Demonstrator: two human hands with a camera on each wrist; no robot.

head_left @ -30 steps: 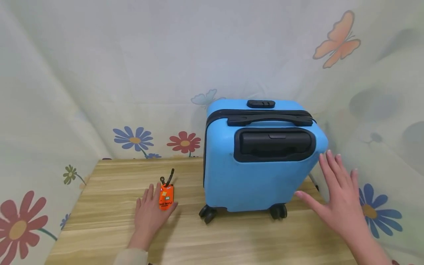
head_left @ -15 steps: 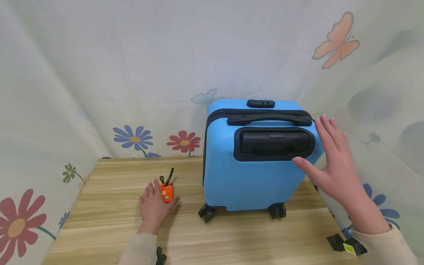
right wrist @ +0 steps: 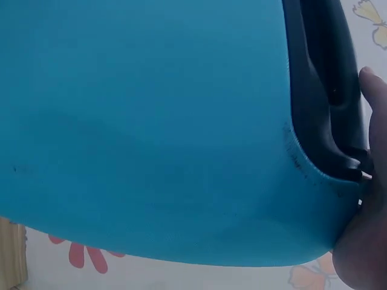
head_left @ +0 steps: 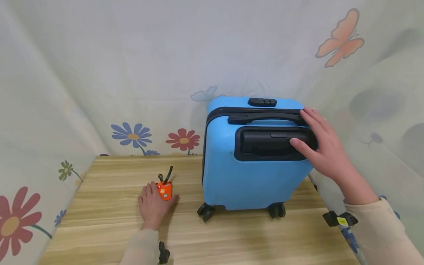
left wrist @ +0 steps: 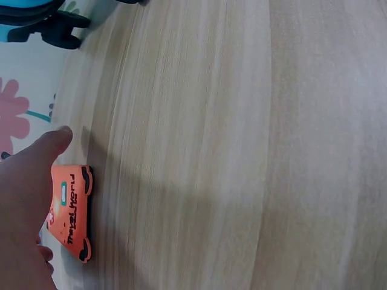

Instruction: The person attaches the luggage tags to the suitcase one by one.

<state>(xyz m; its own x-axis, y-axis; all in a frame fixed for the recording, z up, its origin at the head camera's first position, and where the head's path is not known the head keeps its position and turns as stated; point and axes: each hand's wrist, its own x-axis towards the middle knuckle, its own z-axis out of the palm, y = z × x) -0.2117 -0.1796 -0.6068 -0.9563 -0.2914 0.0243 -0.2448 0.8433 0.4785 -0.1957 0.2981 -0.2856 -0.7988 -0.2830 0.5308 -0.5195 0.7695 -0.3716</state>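
A light blue hard-shell suitcase stands upright on its black wheels on the wooden table. My right hand lies over its top right corner, fingers at the end of the black carry handle and thumb over the black recess. The right wrist view shows the blue shell from close up, with the hand at its right edge. To the left, an orange luggage tag with a black strap lies on the table. My left hand is beside it, thumb spread and fingers loosely extended, partly covering the tag.
A pale curtain printed with flowers and butterflies hangs behind the table and along both sides. Wood-grain tabletop extends in front of the suitcase and around the tag. A black combination lock sits on the suitcase's top.
My right hand has risen from beside the suitcase's lower right side and moved left onto its top corner. The left hand stays by the luggage tag and covers more of it.
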